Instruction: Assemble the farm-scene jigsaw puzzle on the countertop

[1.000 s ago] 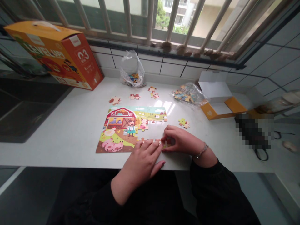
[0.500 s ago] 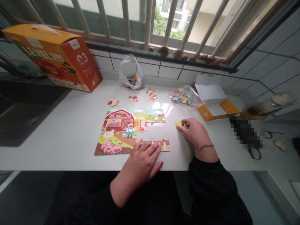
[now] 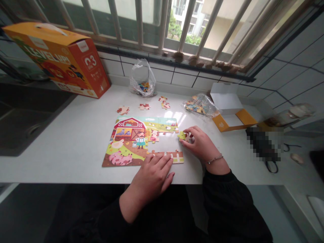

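A partly built farm jigsaw puzzle lies flat on the white counter, with a gap in its right middle. My left hand rests palm down on the puzzle's lower right edge, fingers together. My right hand pinches a yellow-green puzzle piece just right of the puzzle's upper right corner, close to the gap. Three loose pieces lie beyond the puzzle, near the wall.
A large orange puzzle box stands at the back left. Two clear bags of pieces sit by the tiled wall. A small open orange-and-white box is at the right, and a dark sink at the left.
My right hand left the puzzle's lower right edge, reached right to pick up the yellow-green piece, and has carried it left toward the puzzle. My left hand stayed put.
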A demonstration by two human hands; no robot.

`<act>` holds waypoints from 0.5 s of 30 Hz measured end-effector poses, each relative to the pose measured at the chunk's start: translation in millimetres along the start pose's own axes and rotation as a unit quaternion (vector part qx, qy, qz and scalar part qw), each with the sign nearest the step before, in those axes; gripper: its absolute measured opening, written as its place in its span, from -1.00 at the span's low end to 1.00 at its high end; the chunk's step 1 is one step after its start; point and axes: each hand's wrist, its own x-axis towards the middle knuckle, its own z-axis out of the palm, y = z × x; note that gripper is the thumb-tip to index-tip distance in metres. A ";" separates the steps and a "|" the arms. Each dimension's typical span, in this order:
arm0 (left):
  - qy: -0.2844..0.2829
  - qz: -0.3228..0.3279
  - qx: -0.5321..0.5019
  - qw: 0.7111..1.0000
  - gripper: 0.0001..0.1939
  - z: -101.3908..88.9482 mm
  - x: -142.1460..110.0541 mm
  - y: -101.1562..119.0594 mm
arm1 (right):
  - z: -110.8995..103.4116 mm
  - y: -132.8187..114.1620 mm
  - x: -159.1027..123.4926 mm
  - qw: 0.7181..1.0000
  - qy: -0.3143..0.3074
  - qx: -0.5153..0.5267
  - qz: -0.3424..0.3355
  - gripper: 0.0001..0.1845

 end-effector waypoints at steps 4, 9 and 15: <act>0.012 0.006 0.006 1.000 -0.59 0.1 0.5 0.2 | 2.4 -9.4 1.3 0.998 -0.027 0.044 -0.041 -0.64; 0.016 0.006 0.008 1.000 -0.59 0.9 -0.2 0.0 | 3.5 -12.8 1.8 0.995 -0.058 0.058 -0.052 -0.61; 0.027 0.009 0.013 1.000 -0.60 2.2 -1.5 -0.5 | 0.5 -15.9 1.5 0.990 -0.102 0.075 -0.069 -0.65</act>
